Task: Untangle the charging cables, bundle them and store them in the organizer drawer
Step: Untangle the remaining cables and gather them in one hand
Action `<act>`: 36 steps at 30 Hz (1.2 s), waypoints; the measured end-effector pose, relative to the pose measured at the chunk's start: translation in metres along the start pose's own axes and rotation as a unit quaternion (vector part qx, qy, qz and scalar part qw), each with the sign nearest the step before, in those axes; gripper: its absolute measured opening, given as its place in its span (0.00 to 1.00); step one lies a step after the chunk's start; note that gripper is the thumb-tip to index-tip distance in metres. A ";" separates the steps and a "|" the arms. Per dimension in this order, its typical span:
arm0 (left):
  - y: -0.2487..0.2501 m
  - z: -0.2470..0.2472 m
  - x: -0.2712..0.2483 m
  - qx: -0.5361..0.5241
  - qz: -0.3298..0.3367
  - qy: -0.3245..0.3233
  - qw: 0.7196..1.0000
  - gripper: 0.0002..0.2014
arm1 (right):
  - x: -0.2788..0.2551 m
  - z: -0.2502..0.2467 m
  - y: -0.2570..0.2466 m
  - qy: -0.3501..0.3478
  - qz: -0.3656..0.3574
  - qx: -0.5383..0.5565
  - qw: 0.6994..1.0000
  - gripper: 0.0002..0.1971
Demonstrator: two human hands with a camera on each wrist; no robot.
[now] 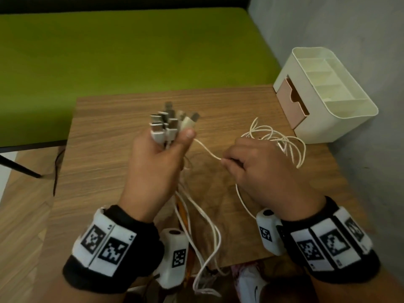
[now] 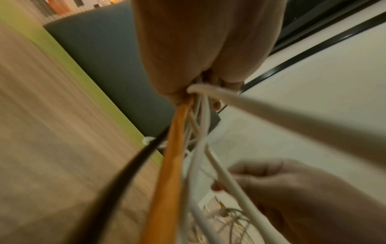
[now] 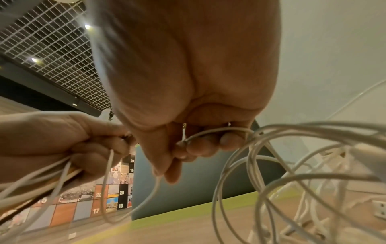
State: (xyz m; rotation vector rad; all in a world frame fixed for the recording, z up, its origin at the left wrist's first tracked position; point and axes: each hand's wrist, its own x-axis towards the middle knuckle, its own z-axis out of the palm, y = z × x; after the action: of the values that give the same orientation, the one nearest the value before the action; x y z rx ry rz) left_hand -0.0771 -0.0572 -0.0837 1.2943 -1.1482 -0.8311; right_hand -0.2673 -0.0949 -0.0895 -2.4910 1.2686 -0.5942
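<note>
My left hand [image 1: 159,149] grips a bunch of charging cables just below their plugs [image 1: 168,123], which stick up above the fist. The cable lengths [image 1: 196,226] hang down past the table's front edge; in the left wrist view an orange cable [image 2: 169,165] and a black cable [image 2: 117,178] run among the white ones. My right hand [image 1: 247,162] pinches one thin white cable [image 1: 207,149] stretched between the two hands. Loose white loops [image 1: 282,138] lie behind that hand, and they fill the right wrist view as white loops [image 3: 292,165]. The cream organizer [image 1: 341,119] stands at the table's back right, its pink drawer [image 1: 293,103] partly open.
The small wooden table [image 1: 113,149] has a green surface [image 1: 109,53] behind it and a grey wall [image 1: 349,29] on the right. A black leg [image 1: 19,167] and a dark cord [image 1: 55,171] are at the left.
</note>
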 end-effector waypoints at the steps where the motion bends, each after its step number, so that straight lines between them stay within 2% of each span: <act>1: 0.001 0.005 -0.003 0.005 0.000 -0.037 0.999 0.04 | 0.001 0.000 -0.005 0.005 -0.022 0.023 0.999 0.12; 2: 0.001 0.010 -0.006 0.007 -0.004 -0.075 0.997 0.03 | 0.003 -0.001 -0.009 0.011 -0.039 0.053 0.998 0.10; 4: -0.002 0.013 -0.009 -0.007 -0.026 -0.126 0.992 0.10 | 0.005 -0.004 -0.014 0.029 -0.056 0.095 0.993 0.08; 7: -0.007 0.007 -0.006 -0.042 -0.076 -0.150 0.985 0.09 | 0.005 -0.004 -0.016 0.041 -0.057 0.105 0.992 0.07; 12: -0.002 0.003 -0.003 0.027 -0.016 -0.195 0.980 0.04 | 0.006 -0.006 -0.010 0.061 -0.038 0.119 0.990 0.05; 16: -0.002 0.006 -0.005 0.005 -0.015 -0.140 0.990 0.06 | 0.006 -0.008 -0.010 0.047 -0.019 0.145 0.988 0.08; 19: -0.005 -0.004 0.001 -0.128 -0.087 -0.068 0.986 0.05 | 0.005 -0.009 0.002 0.003 0.037 0.124 0.992 0.13; 21: -0.006 -0.016 0.007 -0.170 -0.111 -0.036 0.979 0.06 | 0.004 -0.012 0.014 -0.016 0.093 0.118 0.989 0.14; 23: -0.010 -0.023 0.009 -0.092 -0.109 -0.007 0.990 0.08 | 0.003 -0.015 0.019 0.001 0.117 0.126 0.985 0.13; 26: -0.014 -0.020 0.008 0.087 -0.070 0.035 0.993 0.09 | 0.006 -0.013 0.014 0.033 0.088 0.117 0.989 0.12; 29: -0.008 -0.011 0.005 0.096 -0.033 0.058 0.993 0.05 | 0.007 -0.005 0.010 0.016 0.037 0.069 0.997 0.12; 31: -0.003 -0.005 0.000 0.104 -0.010 0.026 0.994 0.01 | 0.007 0.002 0.005 0.012 0.008 0.043 0.999 0.12; 34: -0.001 0.005 -0.008 0.162 0.012 -0.073 0.984 0.04 | 0.007 0.007 -0.005 0.033 -0.044 0.057 0.997 0.11; 36: -0.001 0.005 -0.009 0.169 0.013 -0.107 0.980 0.06 | 0.008 0.005 -0.009 0.052 -0.057 0.077 0.994 0.07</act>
State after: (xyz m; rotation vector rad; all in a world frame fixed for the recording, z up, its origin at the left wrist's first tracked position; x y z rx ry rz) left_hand -0.0839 -0.0505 -0.0862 1.4879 -1.5242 -0.7910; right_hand -0.2541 -0.0963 -0.0884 -2.4434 1.0773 -0.8276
